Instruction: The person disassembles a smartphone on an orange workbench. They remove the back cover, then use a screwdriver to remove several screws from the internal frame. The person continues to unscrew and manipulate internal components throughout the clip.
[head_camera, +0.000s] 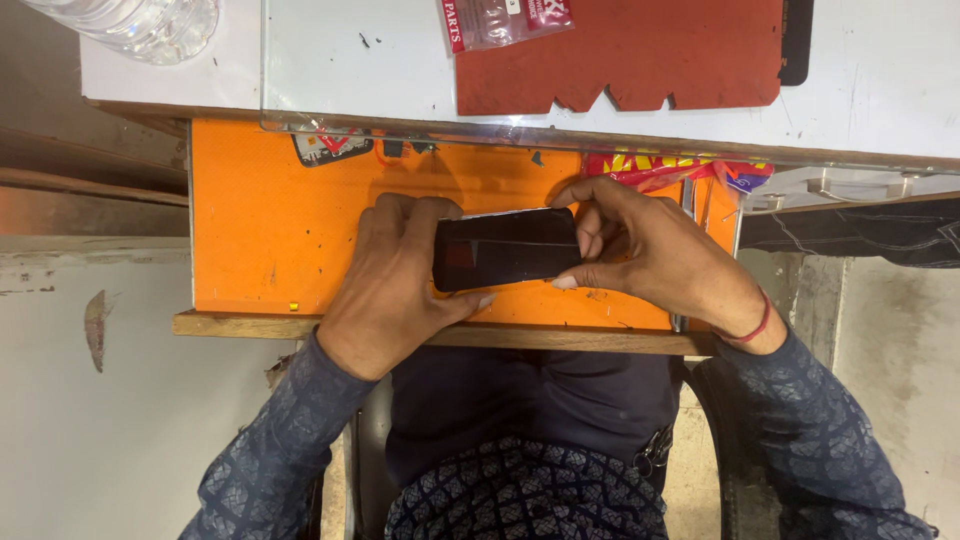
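Note:
A black smartphone (507, 247) lies sideways over an orange pull-out shelf (260, 230), dark screen up. My left hand (395, 280) grips its left end, fingers curled over the far edge and thumb on the near edge. My right hand (640, 245) grips the right end, fingers wrapped over the top and thumb beneath at the near corner. A red thread band circles my right wrist.
A white desk (880, 70) sits above the shelf under a glass sheet, with a red mat (640, 50), a small clear parts bag (500, 20) and a clear plastic bottle (140, 25). A colourful wrapper (670, 168) and a dark phone part (330, 147) lie at the shelf's back.

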